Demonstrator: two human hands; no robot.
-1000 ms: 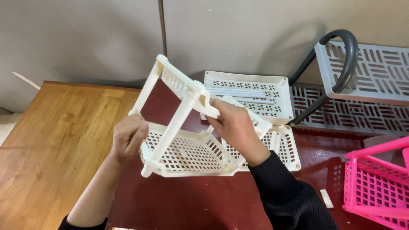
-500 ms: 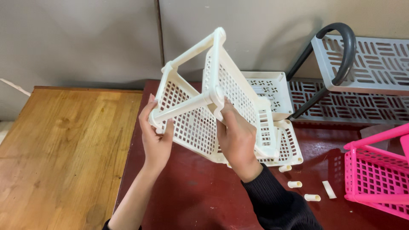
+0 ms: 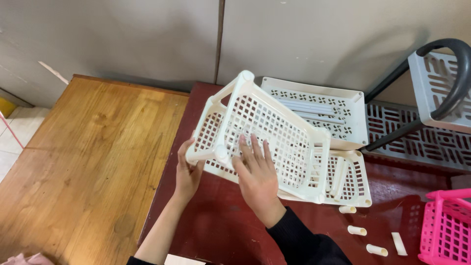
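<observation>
The left hand (image 3: 189,172) grips the near corner of a white plastic rack (image 3: 260,140) from below, thumb and fingers closed around its post, while the right hand (image 3: 256,174) lies flat and open against the rack's slotted shelf, fingers spread, pressing rather than clutching. Compared with half a second ago the rack has tipped over: then it stood up on edge between the hands, now its upper shelf leans away to the right and down, low over the table, and the right hand has slid from the frame's edge onto the shelf face. The assembly looks joined and is being turned for a look or a further fitting, by my reading.

The rack hangs just above a dark red table (image 3: 216,230), partly over a second white tray (image 3: 351,181) lying flat. Another white tray (image 3: 324,110) with rods in it sits behind, near the wall. Small white tube pieces (image 3: 357,230) lie loose to the right, near a pink basket (image 3: 446,225). A grey rack with a black handle (image 3: 441,88) stands at right, a wooden table (image 3: 83,162) at left.
</observation>
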